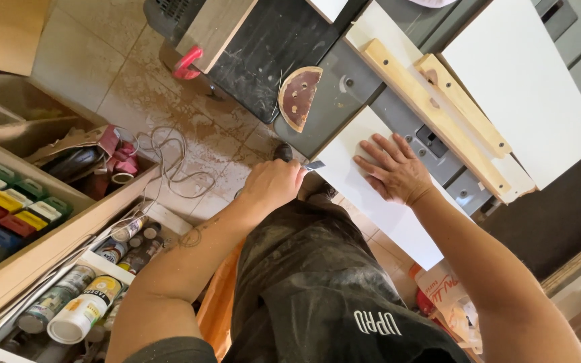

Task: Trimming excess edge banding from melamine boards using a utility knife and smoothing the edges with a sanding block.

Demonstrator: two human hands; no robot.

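Far left: open wooden compartment tray of coloured plastic boxes [8, 198], below it a cluster of spray cans and tins [82, 302], loose white cable [169, 161] on the dusty tiled floor [102, 60].

Left hand [274, 181] clenched around a small grey-bladed tool [315, 164], probably a scraper or knife, tip at the corner edge of the flat white laminate panel [378, 202].

Right hand [395, 168] not gripping: palm down, fingers spread, pinning the panel on the grey machine table [344, 101].

Panel looks stiff, light, slick-faced, chip-prone at edges; hold by flat pressure or long edges. It overhangs the table toward the body.

Right: pale wooden batten jig [438, 114], large white board [519, 87] close by; little sliding room that way, open room toward the floor side.
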